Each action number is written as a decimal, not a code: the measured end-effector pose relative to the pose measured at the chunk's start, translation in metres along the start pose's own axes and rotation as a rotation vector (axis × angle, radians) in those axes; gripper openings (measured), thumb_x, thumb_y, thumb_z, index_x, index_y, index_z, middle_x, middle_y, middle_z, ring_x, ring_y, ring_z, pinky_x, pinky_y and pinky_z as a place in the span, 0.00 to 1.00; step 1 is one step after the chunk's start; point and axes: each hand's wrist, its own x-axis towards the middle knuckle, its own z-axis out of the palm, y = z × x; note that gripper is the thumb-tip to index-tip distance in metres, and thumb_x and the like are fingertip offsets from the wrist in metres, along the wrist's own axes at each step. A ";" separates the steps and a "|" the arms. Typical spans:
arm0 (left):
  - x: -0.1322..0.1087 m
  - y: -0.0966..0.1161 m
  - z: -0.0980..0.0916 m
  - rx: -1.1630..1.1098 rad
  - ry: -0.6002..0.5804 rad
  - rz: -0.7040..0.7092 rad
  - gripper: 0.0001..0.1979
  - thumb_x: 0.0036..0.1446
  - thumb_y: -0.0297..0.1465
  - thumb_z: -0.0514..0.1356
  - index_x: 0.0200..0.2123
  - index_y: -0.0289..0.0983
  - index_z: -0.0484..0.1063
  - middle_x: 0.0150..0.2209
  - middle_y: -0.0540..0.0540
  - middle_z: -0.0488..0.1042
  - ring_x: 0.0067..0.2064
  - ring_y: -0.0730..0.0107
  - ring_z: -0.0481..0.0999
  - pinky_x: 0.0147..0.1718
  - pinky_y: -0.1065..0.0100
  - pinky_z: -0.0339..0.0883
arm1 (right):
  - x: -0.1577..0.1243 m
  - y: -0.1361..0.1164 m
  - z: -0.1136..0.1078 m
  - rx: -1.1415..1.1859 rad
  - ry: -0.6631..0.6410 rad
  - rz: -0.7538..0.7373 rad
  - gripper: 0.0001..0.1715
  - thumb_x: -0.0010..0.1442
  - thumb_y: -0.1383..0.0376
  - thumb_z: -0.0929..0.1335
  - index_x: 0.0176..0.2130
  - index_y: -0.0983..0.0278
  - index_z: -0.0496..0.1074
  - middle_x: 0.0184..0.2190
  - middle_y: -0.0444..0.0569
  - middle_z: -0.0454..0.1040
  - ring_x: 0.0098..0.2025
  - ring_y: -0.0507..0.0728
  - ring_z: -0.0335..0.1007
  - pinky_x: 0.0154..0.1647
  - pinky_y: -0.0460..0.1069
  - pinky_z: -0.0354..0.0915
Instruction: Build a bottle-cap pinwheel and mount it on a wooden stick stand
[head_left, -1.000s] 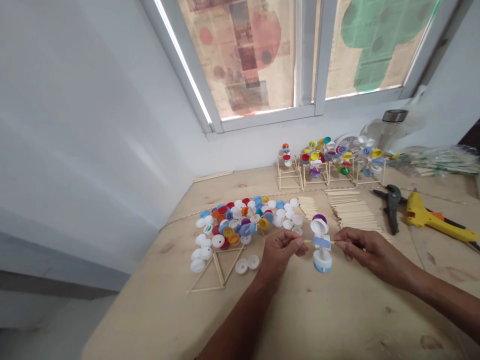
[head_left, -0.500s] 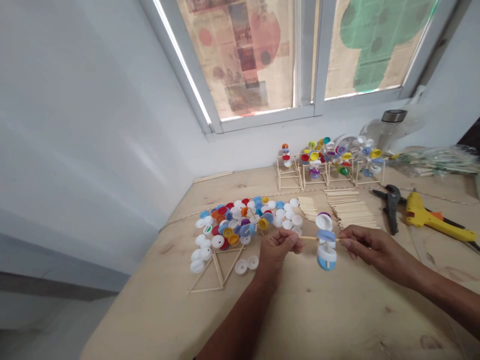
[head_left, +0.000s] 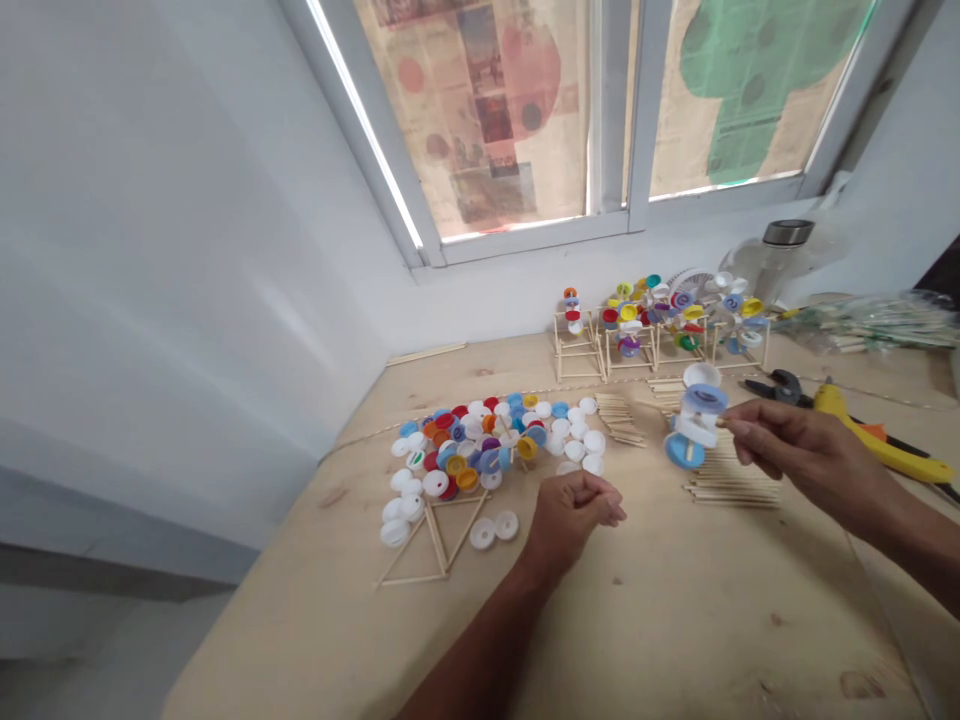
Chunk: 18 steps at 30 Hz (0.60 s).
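At the left-centre of the frame, a heap of bottle caps (head_left: 476, 427) in mixed colours lies on the table (head_left: 315, 620). Directly below it lies a frame of sticks (head_left: 436, 535), with a pair of white caps (head_left: 484, 534) just beside. The left hand (head_left: 574, 508), at lower centre, is off the table items; its fingers are curled in toward the thumb and nothing is visible between them. Short sticks (head_left: 619, 420) lie above and right of it. Stick stands with cap wheels (head_left: 628, 313) form a row at upper right-centre. The cap wheel in work (head_left: 698, 430) is right of centre, raised over long sticks (head_left: 735, 490) and tilted. The right hand (head_left: 806, 455) grasps it by its stick, between thumb and fingertips. Pliers (head_left: 785, 386) and a yellow glue gun (head_left: 862, 435) lie near that hand. A bagged bundle of sticks (head_left: 885, 322) occupies the right edge.
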 end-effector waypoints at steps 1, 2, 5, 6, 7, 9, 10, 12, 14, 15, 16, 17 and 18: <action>-0.001 -0.001 0.001 0.033 -0.044 -0.016 0.09 0.43 0.34 0.68 0.22 0.34 0.74 0.20 0.46 0.76 0.22 0.72 0.73 0.27 0.70 0.68 | 0.001 -0.001 -0.003 0.032 0.031 -0.005 0.30 0.50 0.37 0.66 0.28 0.62 0.69 0.19 0.43 0.65 0.19 0.48 0.53 0.19 0.46 0.53; -0.003 -0.001 0.001 0.068 -0.088 -0.031 0.08 0.44 0.33 0.67 0.22 0.34 0.74 0.20 0.46 0.76 0.23 0.72 0.73 0.27 0.70 0.68 | 0.002 -0.001 -0.005 0.069 0.066 -0.007 0.29 0.50 0.38 0.67 0.29 0.62 0.69 0.20 0.43 0.65 0.19 0.48 0.53 0.20 0.46 0.53; -0.004 -0.003 0.001 0.225 -0.208 -0.050 0.06 0.46 0.31 0.64 0.23 0.34 0.76 0.21 0.47 0.76 0.24 0.72 0.72 0.28 0.70 0.66 | 0.004 -0.002 -0.010 0.170 0.156 0.012 0.26 0.50 0.42 0.69 0.30 0.61 0.70 0.21 0.43 0.65 0.20 0.49 0.54 0.20 0.46 0.54; -0.004 -0.004 0.001 0.291 -0.240 -0.035 0.06 0.47 0.31 0.63 0.23 0.34 0.77 0.22 0.47 0.76 0.25 0.72 0.72 0.28 0.70 0.65 | 0.003 -0.001 -0.010 0.188 0.170 0.018 0.25 0.50 0.42 0.69 0.30 0.61 0.70 0.21 0.43 0.66 0.20 0.49 0.54 0.20 0.46 0.54; -0.004 -0.004 0.000 0.351 -0.267 -0.007 0.07 0.48 0.32 0.63 0.24 0.34 0.77 0.24 0.46 0.77 0.26 0.71 0.72 0.29 0.70 0.64 | 0.003 -0.001 -0.010 0.196 0.173 0.018 0.25 0.50 0.42 0.69 0.30 0.61 0.70 0.21 0.43 0.65 0.20 0.49 0.54 0.20 0.46 0.54; -0.003 -0.006 0.000 0.415 -0.300 0.071 0.08 0.49 0.33 0.63 0.23 0.35 0.77 0.28 0.45 0.78 0.29 0.70 0.73 0.30 0.70 0.64 | 0.001 -0.001 -0.007 0.177 0.136 0.019 0.25 0.51 0.42 0.69 0.29 0.61 0.70 0.20 0.43 0.65 0.20 0.49 0.54 0.20 0.46 0.54; -0.003 -0.006 0.000 0.412 -0.305 0.106 0.08 0.48 0.33 0.63 0.22 0.35 0.77 0.31 0.44 0.79 0.31 0.69 0.73 0.31 0.70 0.64 | -0.001 -0.001 -0.004 0.161 0.099 0.025 0.25 0.51 0.42 0.69 0.29 0.62 0.70 0.19 0.43 0.65 0.20 0.48 0.54 0.20 0.46 0.54; -0.002 -0.008 0.000 0.384 -0.280 0.145 0.06 0.47 0.32 0.64 0.24 0.35 0.78 0.33 0.42 0.79 0.32 0.68 0.74 0.32 0.70 0.64 | -0.003 0.001 0.003 0.135 0.017 0.046 0.27 0.50 0.41 0.69 0.28 0.62 0.70 0.19 0.43 0.65 0.19 0.48 0.53 0.19 0.46 0.53; -0.001 -0.009 0.000 0.355 -0.204 0.152 0.06 0.46 0.30 0.64 0.29 0.35 0.79 0.33 0.43 0.78 0.31 0.69 0.73 0.30 0.70 0.64 | -0.007 0.003 0.012 0.125 -0.061 0.060 0.29 0.49 0.39 0.68 0.27 0.63 0.70 0.17 0.42 0.64 0.18 0.48 0.53 0.19 0.45 0.51; -0.001 -0.009 -0.001 0.334 -0.160 0.147 0.07 0.46 0.30 0.64 0.30 0.35 0.80 0.31 0.44 0.78 0.30 0.70 0.72 0.30 0.70 0.63 | -0.008 0.005 0.016 0.128 -0.091 0.060 0.30 0.49 0.39 0.68 0.27 0.63 0.71 0.17 0.42 0.63 0.18 0.47 0.52 0.18 0.45 0.51; 0.000 -0.008 -0.001 0.306 -0.116 0.138 0.06 0.47 0.30 0.64 0.30 0.35 0.79 0.29 0.44 0.78 0.28 0.71 0.71 0.29 0.70 0.63 | -0.010 0.006 0.020 0.134 -0.121 0.057 0.30 0.49 0.39 0.68 0.28 0.63 0.71 0.16 0.41 0.63 0.18 0.47 0.51 0.18 0.45 0.50; 0.000 -0.007 -0.002 0.272 -0.073 0.126 0.06 0.47 0.31 0.64 0.27 0.35 0.79 0.26 0.45 0.77 0.27 0.72 0.70 0.28 0.71 0.62 | -0.011 0.008 0.024 0.138 -0.151 0.054 0.30 0.49 0.39 0.67 0.28 0.63 0.72 0.16 0.41 0.63 0.18 0.47 0.51 0.18 0.44 0.50; 0.001 -0.006 -0.002 0.234 -0.032 0.115 0.06 0.46 0.32 0.65 0.25 0.34 0.77 0.24 0.47 0.75 0.25 0.73 0.68 0.27 0.71 0.61 | -0.013 0.010 0.027 0.139 -0.181 0.051 0.30 0.50 0.39 0.67 0.29 0.63 0.73 0.16 0.41 0.63 0.18 0.47 0.51 0.18 0.44 0.49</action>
